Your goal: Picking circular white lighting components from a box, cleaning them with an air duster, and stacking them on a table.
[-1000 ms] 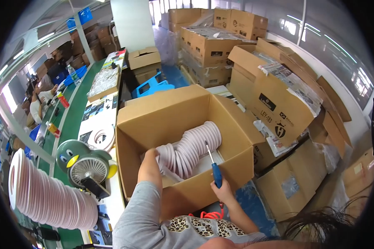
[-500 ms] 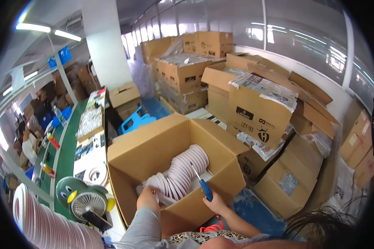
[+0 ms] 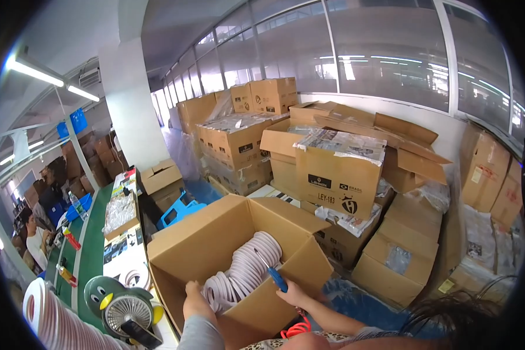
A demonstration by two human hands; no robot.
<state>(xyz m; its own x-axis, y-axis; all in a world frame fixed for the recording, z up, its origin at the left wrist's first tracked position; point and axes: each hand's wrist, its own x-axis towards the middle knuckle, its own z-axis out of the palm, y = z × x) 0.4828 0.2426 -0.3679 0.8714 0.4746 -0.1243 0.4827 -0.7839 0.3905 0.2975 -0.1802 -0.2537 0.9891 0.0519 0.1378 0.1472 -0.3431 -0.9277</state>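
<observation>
An open cardboard box (image 3: 195, 230) stands in front of me, with a long, bent stack of white rings (image 3: 254, 259) lying inside. At the stack's near left end, inside the box, is my left hand (image 3: 195, 294); its fingertips are too small and partly hidden to show whether they grip anything. My right hand (image 3: 293, 293) is closed round the blue handle of a screwdriver (image 3: 277, 280), whose metal shaft points up and left over the rings. Below the right wrist hangs a red coiled cord (image 3: 297, 328).
Left of the box are a penguin-shaped fan (image 3: 119, 306), a phone (image 3: 140, 333) and another tall stack of white rings (image 3: 55, 315). Beyond runs a green conveyor belt (image 3: 93, 233). Printed cartons (image 3: 338, 175) crowd the right and back. A person (image 3: 36, 239) sits far left.
My view has tilted upward. My left hand has drawn back a little from the rings toward the box's left side. The screwdriver stays in my right hand.
</observation>
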